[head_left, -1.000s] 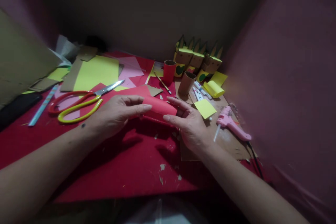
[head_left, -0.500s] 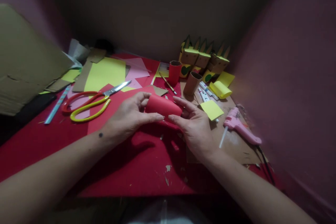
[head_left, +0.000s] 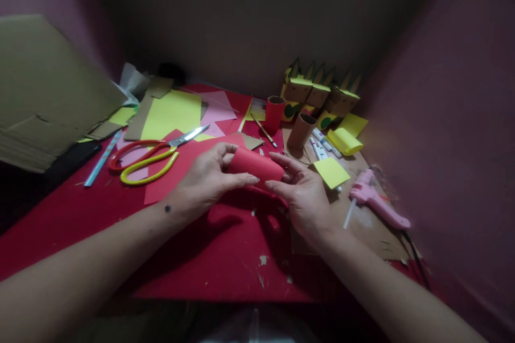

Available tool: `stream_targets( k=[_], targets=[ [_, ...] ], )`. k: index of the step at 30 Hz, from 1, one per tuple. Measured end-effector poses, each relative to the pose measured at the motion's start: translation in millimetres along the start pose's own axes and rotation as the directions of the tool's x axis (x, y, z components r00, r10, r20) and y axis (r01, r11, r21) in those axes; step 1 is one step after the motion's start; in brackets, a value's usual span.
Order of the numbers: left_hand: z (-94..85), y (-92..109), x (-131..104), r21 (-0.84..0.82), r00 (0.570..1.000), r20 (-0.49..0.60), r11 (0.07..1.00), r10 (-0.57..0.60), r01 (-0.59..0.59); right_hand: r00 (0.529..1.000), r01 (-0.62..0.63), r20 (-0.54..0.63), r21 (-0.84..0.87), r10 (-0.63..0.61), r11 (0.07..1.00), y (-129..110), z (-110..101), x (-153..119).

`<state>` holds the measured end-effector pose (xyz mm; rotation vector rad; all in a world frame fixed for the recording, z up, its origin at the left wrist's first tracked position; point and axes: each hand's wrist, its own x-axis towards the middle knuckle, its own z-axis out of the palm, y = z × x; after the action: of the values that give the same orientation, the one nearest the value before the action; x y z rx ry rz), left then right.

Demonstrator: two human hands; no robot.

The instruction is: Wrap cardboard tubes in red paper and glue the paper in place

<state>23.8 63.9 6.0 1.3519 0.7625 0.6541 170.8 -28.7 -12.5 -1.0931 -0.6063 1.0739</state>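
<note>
A red paper-covered tube [head_left: 257, 165] lies sideways between my two hands, above the table. My left hand [head_left: 213, 174] grips its left end, thumb along the near side and fingers behind. My right hand [head_left: 303, 190] grips the other end, thumb in front and fingers over the top. Whether a cardboard core sits inside the red paper is hidden. Just beyond the hands stand a bare brown cardboard tube [head_left: 301, 134] and a second red tube [head_left: 275, 114], both upright. A pencil [head_left: 264, 131] lies beside them.
Scissors [head_left: 161, 155] with red and yellow handles lie left, on red paper. A pink glue gun [head_left: 376, 199] rests on cardboard at right, near markers [head_left: 322, 144] and yellow paper [head_left: 332, 171]. Decorated cardboard boxes [head_left: 317, 94] stand behind. A large cardboard piece [head_left: 52, 86] rises at left.
The whole view has shifted slightly, so everything appears a little further right. Both hands keep their hold on the red tube, with hardly any change in grip.
</note>
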Motion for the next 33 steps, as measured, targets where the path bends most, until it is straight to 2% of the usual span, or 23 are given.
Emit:
stream_targets(
  k=[3, 6, 9, 13, 19, 24, 27, 31, 33],
  targets=[
    [5.3, -2, -2, -0.004, 0.995, -0.097, 1.000, 0.011, -0.011, 0.999, 0.046, 0.023, -0.025, -0.045, 0.999, 4, 5, -1],
    [6.0, -2, -3, 0.023, 0.994, -0.105, 0.999, 0.035, -0.033, 0.997, 0.077, 0.001, -0.018, -0.077, 0.997, 8, 6, 2],
    [1.7, -2, -3, 0.056, 0.998, -0.059, 0.998, 0.019, -0.015, 0.992, 0.117, -0.035, -0.036, -0.118, 0.992, 10, 3, 5],
    [-4.3, -2, 0, 0.020, 1.000, 0.021, 1.000, 0.017, -0.017, 0.982, 0.156, -0.092, -0.068, -0.162, 0.985, 9, -2, 7],
    [-7.6, -2, 3, 0.092, 0.990, -0.104, 0.992, 0.092, -0.082, 0.991, 0.112, -0.067, -0.036, -0.114, 0.993, 6, -1, 4],
    [-12.7, 1, 3, 0.041, 0.997, 0.001, 0.996, 0.082, -0.082, 0.986, 0.114, -0.122, 0.001, -0.113, 0.993, 0, -3, 6],
    [-9.8, -1, 3, 0.050, 0.996, 0.008, 0.994, 0.094, -0.095, 0.988, 0.090, -0.125, 0.010, -0.088, 0.996, 0, -3, 7],
    [-5.8, -3, 6, 0.057, 0.993, -0.080, 0.995, 0.089, -0.085, 0.999, 0.003, -0.038, 0.047, -0.001, 0.999, -1, 0, 5],
    [-7.8, -2, 9, 0.016, 0.987, -0.130, 0.996, 0.094, -0.092, 1.000, 0.004, -0.012, 0.064, -0.003, 0.998, -4, -1, 4]
  ],
)
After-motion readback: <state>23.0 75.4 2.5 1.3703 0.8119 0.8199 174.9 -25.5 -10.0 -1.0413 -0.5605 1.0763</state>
